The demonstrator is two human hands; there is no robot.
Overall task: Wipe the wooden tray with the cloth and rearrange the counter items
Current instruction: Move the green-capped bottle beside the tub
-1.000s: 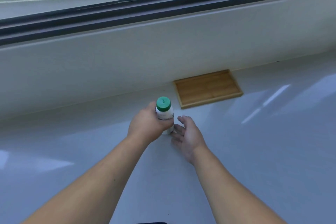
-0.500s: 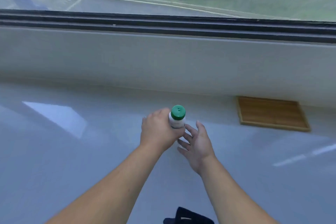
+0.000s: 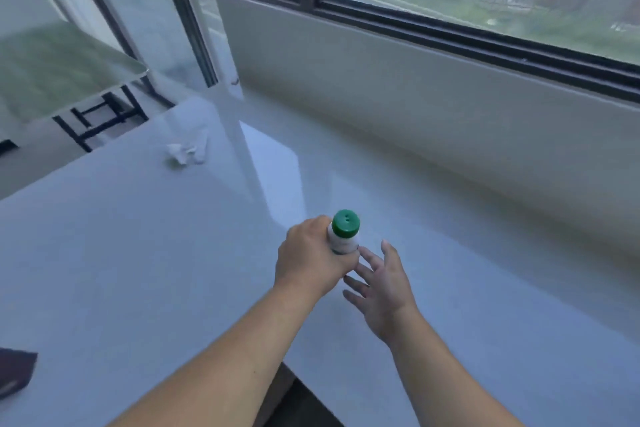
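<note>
bottle: a small white bottle [image 3: 341, 242] with a green cap [image 3: 345, 220] stood upright near the middle of the counter, its base hidden behind the hand that gripped it.
left hand: the left hand [image 3: 311, 262] was wrapped round the bottle's body, fingers curled shut on it.
right hand: the right hand [image 3: 382, 286] lay just beside the bottle with fingers spread and flat, holding nothing; its fingertips looked to touch or nearly touch the bottle's lower part, which one i cannot tell.
change: the view had swung left since a second earlier; the wooden tray, then in sight by the back wall to the right, was out of frame, while both hands kept the same pose on the bottle.
meaning: by my judgement the bottle was being carried or slid leftward as part of the rearranging; the tray's wiped state could not be checked here.
cloth: a crumpled white piece [image 3: 183, 153], possibly the cloth, lay well apart to the left rear; too blurred to be sure.
surface: the glossy pale counter [image 3: 485, 305] reflected the window light, and a dark object [image 3: 15, 371] sat at its left edge.
room: a low pale wall [image 3: 415, 87] ran behind the counter under a dark-framed window [image 3: 485, 35] with grass and fencing outside.
</note>
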